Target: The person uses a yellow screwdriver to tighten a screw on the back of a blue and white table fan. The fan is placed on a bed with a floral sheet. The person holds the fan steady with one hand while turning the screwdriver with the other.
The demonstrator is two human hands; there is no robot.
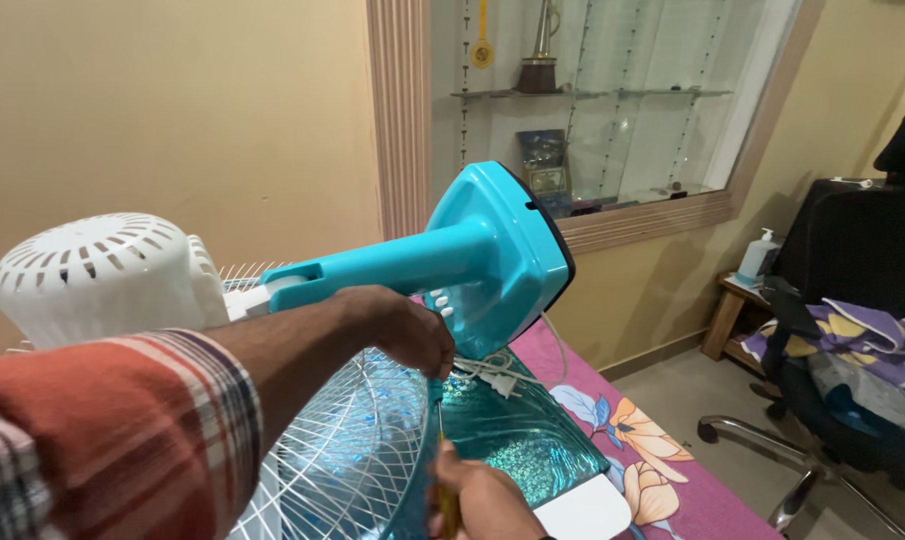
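Gripping the turquoise fan stand near its square base, the left hand is clenched around it at the frame's centre; at 6 o'clock the right hand grasps a yellow-handled screwdriver, tip up toward the base; a white wire grille lies beneath on a floral bed cover; the white motor housing sits at 9 o'clock.

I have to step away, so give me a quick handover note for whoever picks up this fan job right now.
Left hand: gripping the turquoise fan stand under its base, holding it tilted up.
Right hand: closed on a yellow-handled screwdriver, tip up near the stand's underside.
White motor housing and white wire grille lie on the bed; white power cord hangs loose.
Whether any screw is out cannot be told.
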